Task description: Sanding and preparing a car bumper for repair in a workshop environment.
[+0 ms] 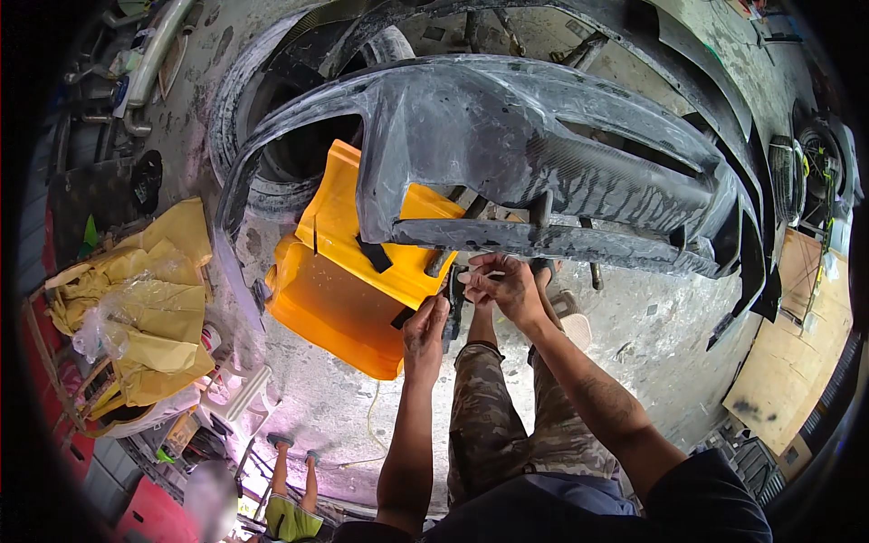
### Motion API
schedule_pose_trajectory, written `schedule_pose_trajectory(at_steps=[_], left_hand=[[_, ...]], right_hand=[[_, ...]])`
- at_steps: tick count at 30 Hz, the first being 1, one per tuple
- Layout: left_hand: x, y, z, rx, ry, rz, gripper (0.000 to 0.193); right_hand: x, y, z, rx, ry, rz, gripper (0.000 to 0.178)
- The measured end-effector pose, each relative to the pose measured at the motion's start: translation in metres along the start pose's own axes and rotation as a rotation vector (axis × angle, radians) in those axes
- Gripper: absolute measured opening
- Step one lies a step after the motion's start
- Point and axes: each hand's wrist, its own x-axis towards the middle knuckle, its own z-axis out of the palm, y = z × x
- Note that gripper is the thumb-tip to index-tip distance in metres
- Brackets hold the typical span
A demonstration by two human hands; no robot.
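My left hand (425,333) is closed, fingers pressed together, beside the lower right edge of an orange-yellow panel (339,308). What it holds, if anything, is hidden. My right hand (505,290) is raised slightly higher, its fingertips drawn into a pinch. A small dark shape shows between the two hands, but I cannot make out whether it is held. Beyond them stands a large grey car bumper (471,136), its surface dusty and streaked with a patterned weave. Its lower left part overlaps the panel. A black strip (373,254) sticks to the panel.
A tyre (258,172) lies behind the bumper's left end. Crumpled brown paper (158,317) and a white plastic stool (240,398) are at the left. On the right is a wooden board (787,353). Another person's legs (294,475) show at lower left.
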Motion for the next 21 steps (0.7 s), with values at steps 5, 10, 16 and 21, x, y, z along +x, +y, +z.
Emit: schedule_pose_trajectory(at_steps=[5,10,16,21], left_hand=[[-0.013,0.009,0.013,0.867,0.039,0.621,0.032],[-0.020,-0.005,0.007,1.065,0.071,0.669,0.033],[-0.016,-0.009,0.003,0.991,-0.043,0.622,0.039],[-0.018,-0.004,0.008,0.987,-0.038,0.635,0.041]], right_hand=[[-0.024,0.009,0.011,0.388,-0.073,0.194,0.035],[-0.038,0.008,0.022,0.380,-0.036,0.218,0.043],[-0.030,0.025,0.030,0.002,0.089,0.099,0.041],[-0.035,0.014,0.035,-0.131,0.125,0.116,0.042]])
